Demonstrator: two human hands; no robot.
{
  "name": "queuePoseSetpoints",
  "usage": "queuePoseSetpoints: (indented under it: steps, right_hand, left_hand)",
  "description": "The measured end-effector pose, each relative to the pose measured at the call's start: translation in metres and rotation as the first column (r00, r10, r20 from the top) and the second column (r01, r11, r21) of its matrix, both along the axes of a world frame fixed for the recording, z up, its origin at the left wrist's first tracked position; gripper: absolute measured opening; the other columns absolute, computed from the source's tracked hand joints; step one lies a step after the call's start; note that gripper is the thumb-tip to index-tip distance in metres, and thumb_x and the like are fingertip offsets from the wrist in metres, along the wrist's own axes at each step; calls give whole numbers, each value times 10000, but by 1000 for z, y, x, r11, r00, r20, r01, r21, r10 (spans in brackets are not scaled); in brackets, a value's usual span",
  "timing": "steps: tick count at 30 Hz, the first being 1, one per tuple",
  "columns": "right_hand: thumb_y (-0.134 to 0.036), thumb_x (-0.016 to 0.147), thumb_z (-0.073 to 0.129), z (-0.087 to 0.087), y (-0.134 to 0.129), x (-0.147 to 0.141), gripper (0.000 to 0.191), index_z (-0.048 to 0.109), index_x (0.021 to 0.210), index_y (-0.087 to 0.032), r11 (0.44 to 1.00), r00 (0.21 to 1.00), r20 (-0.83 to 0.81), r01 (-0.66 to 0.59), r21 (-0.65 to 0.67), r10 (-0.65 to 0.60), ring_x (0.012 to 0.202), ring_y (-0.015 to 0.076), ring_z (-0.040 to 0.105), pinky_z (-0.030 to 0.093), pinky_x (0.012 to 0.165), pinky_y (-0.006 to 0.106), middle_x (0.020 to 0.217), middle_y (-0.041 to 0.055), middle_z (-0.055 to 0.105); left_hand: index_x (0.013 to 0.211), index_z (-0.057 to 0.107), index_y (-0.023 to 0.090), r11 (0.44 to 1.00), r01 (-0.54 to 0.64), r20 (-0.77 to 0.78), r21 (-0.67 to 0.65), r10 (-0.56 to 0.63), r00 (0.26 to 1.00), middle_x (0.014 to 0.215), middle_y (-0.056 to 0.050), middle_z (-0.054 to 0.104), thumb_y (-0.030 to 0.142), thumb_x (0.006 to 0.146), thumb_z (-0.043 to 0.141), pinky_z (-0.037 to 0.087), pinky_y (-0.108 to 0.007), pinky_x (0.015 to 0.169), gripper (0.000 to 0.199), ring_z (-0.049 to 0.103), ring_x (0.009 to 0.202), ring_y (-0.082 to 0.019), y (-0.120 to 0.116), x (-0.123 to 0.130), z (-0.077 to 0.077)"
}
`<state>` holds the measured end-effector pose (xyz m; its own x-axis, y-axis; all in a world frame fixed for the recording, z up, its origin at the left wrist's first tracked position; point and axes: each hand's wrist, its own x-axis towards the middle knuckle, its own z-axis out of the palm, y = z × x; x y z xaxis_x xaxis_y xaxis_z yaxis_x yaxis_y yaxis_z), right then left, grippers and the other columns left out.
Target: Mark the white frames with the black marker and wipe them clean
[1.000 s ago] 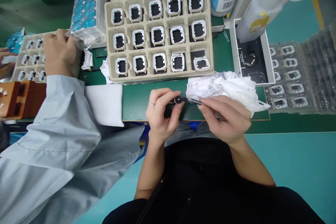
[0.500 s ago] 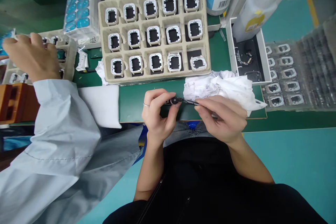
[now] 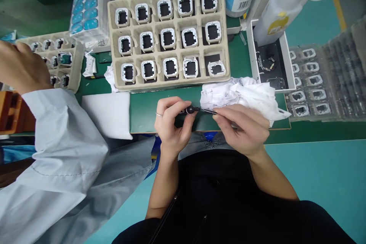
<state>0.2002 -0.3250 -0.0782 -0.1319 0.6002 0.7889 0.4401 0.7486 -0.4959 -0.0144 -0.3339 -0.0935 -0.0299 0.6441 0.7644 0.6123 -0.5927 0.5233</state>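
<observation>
My left hand (image 3: 173, 124) is closed around a black marker (image 3: 190, 110), its tip directed to the right. Between the thumb and forefinger of my right hand (image 3: 243, 127) is a thin dark strip-like piece (image 3: 209, 111), whose exact kind I cannot make out. The marker's tip and the near end of the piece meet, or nearly so, just over the bench edge. Right behind my right hand lies a crumpled white cloth (image 3: 237, 95). Beyond both hands, a moulded tray (image 3: 168, 87) holds several white square watch-like frames (image 3: 170, 67), one per compartment.
At left, a co-worker's hand (image 3: 24, 66) reaches over another parts tray (image 3: 74, 78). A folded white cloth (image 3: 107, 116) lies between us on the green bench. To the right stand a white box (image 3: 290, 72) with a bottle (image 3: 271, 21) and clear trays of frames (image 3: 310, 93).
The co-worker's hand has moved left and toward the bench front, uncovering more of their tray. My two hands and what they hold stay nearly still.
</observation>
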Motion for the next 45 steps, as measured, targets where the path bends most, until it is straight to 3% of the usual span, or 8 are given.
queuePoseSetpoints:
  steps: [14,19,28,35,38,45]
  right_hand:
    - [-145,1078,894,2,-1,0,181,874,1219,-256,999,997,67,32,16,-33,728,183,869,732,672,297,956,7,937]
    - [-160,1072,907,0,-1,1,248,871,1297,-259,999,996,77,40,21,-42,773,199,882,737,697,314,1006,20,946]
    - [-183,1078,873,-1,-3,1,269,870,1347,-190,1000,999,37,14,15,-15,752,205,847,694,677,317,1021,79,929]
    - [-217,1108,691,-2,-4,3,440,861,1512,-257,1000,999,-47,-19,-4,19,841,252,871,714,698,382,1094,72,933]
    - [-169,1092,706,-2,-3,4,482,850,1539,-276,1000,999,-44,-2,-4,2,820,246,859,707,685,385,1084,67,929]
    - [-95,1071,797,0,-2,1,302,877,1337,-213,999,999,-8,35,-6,-35,834,225,867,714,710,342,1024,70,911]
  left_hand:
    - [1311,780,310,998,-54,-16,22,54,998,1124,-25,752,167,1096,838,637,-375,852,265,745,1013,-217,0,-1,-4]
    - [1311,792,302,998,-56,-5,43,56,998,1118,-23,758,152,1081,857,635,-361,847,282,745,1009,-210,1,0,-5]
    - [1307,803,309,997,-65,12,35,65,998,1118,-16,765,150,1067,876,634,-359,869,297,749,1013,-209,1,2,-4]
    - [1277,793,296,995,-93,-11,31,93,996,1106,-23,761,203,1095,860,634,-365,845,215,754,999,-211,0,2,-4]
    - [1268,786,294,993,-113,-31,30,114,993,1096,-28,761,234,1112,847,645,-382,852,178,760,1004,-219,0,2,-4]
    - [1293,803,299,997,-73,12,25,73,997,1110,-21,757,152,1070,878,635,-364,868,277,749,1001,-208,0,3,-2]
